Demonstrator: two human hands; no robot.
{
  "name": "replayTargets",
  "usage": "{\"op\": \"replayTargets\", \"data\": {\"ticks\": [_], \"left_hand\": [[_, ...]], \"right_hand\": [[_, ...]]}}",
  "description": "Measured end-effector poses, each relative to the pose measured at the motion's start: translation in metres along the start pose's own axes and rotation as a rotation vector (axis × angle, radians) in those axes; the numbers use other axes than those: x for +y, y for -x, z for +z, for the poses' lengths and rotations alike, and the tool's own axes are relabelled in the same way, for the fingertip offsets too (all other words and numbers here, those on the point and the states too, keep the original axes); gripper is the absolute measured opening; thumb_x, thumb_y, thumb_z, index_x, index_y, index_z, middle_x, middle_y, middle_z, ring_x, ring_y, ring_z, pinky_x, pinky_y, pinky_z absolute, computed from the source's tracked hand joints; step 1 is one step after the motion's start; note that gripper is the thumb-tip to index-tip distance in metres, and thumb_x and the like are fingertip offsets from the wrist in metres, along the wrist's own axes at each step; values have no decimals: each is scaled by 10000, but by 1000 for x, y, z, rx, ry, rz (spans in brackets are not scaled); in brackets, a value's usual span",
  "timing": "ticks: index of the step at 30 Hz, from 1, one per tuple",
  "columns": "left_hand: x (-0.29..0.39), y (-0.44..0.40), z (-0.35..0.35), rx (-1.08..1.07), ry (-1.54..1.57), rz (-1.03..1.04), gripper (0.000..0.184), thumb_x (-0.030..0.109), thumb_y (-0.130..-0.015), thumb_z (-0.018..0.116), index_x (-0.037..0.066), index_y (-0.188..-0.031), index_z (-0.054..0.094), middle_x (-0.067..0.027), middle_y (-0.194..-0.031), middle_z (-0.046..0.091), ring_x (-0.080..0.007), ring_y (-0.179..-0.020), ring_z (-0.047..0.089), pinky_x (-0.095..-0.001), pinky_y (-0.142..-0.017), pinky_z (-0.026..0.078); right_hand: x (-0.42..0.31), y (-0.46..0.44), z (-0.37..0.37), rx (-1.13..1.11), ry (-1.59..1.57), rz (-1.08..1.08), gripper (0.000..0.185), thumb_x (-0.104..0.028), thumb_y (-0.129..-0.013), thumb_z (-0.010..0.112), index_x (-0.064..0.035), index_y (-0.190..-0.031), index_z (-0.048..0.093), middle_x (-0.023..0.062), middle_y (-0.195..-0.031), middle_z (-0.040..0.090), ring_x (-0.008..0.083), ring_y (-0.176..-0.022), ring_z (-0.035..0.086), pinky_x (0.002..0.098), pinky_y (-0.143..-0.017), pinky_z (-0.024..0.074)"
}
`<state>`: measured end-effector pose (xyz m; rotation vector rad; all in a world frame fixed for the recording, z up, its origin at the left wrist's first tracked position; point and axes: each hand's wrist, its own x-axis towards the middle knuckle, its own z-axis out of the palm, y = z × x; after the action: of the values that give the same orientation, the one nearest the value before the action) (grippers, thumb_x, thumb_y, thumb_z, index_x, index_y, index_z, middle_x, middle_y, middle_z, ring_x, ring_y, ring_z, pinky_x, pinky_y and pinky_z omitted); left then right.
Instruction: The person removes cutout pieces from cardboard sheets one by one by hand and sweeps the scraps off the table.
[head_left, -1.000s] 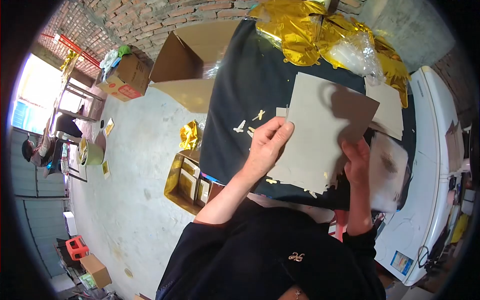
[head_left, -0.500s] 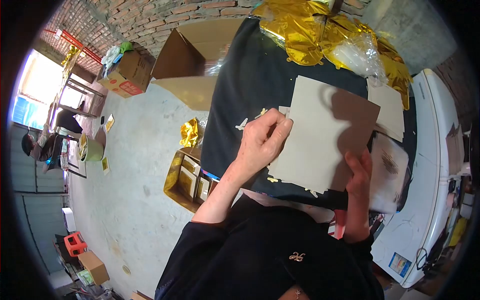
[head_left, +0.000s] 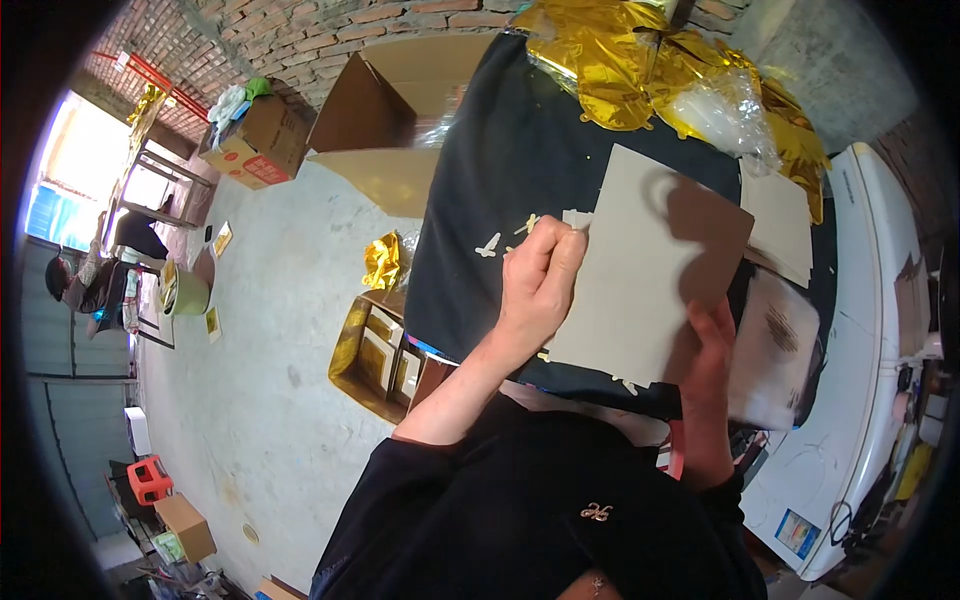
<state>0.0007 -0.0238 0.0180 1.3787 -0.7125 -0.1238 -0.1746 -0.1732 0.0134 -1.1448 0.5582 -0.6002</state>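
A pale grey cardboard sheet (head_left: 640, 260) is tilted up over the black-covered table, shadows falling across its right half. My right hand (head_left: 708, 345) grips its right edge, with the fingers partly in shadow. At the sheet's left edge, my left hand (head_left: 543, 285) is closed in a fist with the thumb pressed to the fingers. Just past that thumb shows a small pale piece (head_left: 577, 217); whether the fingers hold it is hidden. Small cut scraps (head_left: 488, 245) lie left of the hand, and more scraps (head_left: 630, 385) lie below the sheet.
Gold foil (head_left: 610, 80) and clear plastic (head_left: 725, 115) cover the table's far end. Another grey sheet (head_left: 778, 225) and a plastic-wrapped pack (head_left: 775, 345) lie at right. A box of frames (head_left: 370, 350) stands on the floor at left; a white appliance (head_left: 865, 300) stands at right.
My left hand has turned and shifted slightly right, its fist now closer against the sheet's left edge. The sheet has tilted a little, and my right hand has moved slightly along its edge.
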Motion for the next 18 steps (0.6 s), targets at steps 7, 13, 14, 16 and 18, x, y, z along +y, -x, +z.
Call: {"op": "replayTargets", "data": {"ticks": [7,13,14,16,18], "left_hand": [[-12,-8,-18,65,-418,107,132,76,-961,591,3,-858,555,-119,-676,564,-219,-573,572,-326,-543,446],[-31,-48,-132,216,-1355,-43,722,74,-864,652,100,-1492,297,-225,-1168,602,-407,-1161,525,-465,-914,443],[-36,-44,-142,371,-1672,69,626,128,-848,686,91,-1418,430,-178,-1260,581,-391,-1224,483,-460,-952,418],[-22,-43,-153,354,-1740,346,323,217,-859,714,52,-1132,662,-183,-1050,665,-355,-1052,607,-449,-853,471],[-9,-44,-133,245,-1434,-105,252,275,-868,719,27,-907,692,-184,-856,666,-333,-856,650,-441,-752,493]], "right_hand": [[-4,-1,-1,66,-11,-65,408,-90,-946,589,-16,-1344,535,57,-1258,614,149,-1144,569,287,-994,419],[-6,-3,-9,124,43,-95,406,-92,-940,608,-19,-1334,543,58,-1250,620,145,-1145,571,286,-986,425],[-5,-3,-10,129,67,-98,404,-92,-939,611,-19,-1330,546,57,-1247,622,145,-1144,572,286,-984,426],[-7,-3,-3,129,33,-98,392,-92,-941,610,-17,-1322,553,54,-1231,626,140,-1128,576,280,-976,427],[-7,-3,-1,104,38,-109,383,-91,-942,607,-16,-1315,558,50,-1216,630,134,-1112,578,274,-966,428]]}}
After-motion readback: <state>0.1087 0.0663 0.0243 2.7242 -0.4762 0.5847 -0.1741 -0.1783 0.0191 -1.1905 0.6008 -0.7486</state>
